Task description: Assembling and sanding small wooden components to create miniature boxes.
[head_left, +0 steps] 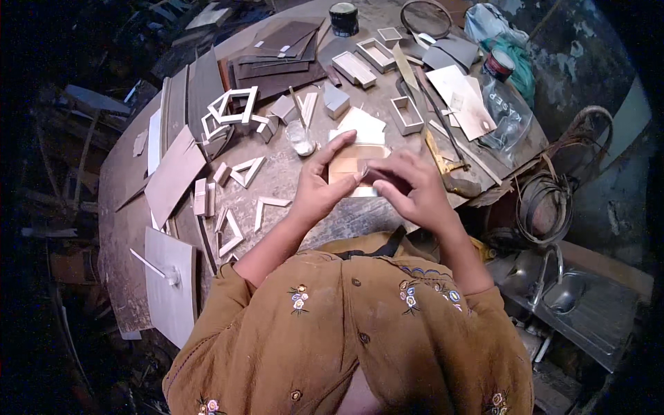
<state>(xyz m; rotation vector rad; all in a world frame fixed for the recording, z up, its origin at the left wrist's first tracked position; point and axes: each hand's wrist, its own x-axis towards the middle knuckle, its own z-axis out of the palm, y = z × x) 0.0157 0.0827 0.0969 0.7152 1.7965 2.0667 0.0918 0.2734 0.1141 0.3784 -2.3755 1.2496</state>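
My left hand (324, 181) grips a shallow, light wooden box (354, 156) by its left side, index finger along the far edge and thumb over the near part. Over the box's right side, my right hand (411, 181) is bent with its fingers drawn together, slightly blurred. Something small and dark seems to be between its fingertips, but I cannot make out what. Just beyond the box lie pale sheets (363, 123). To the left stands a small jar (300, 140) of white paste with a stick upright in it.
Several wooden frame pieces (238, 107) lie at the left, with V-shaped joined strips (270, 207) nearer. Small open boxes (407, 114) stand farther back. A yellow clamp (443, 155) lies to the right, near a plastic bag (505, 117). A metal sink (567, 290) is at lower right.
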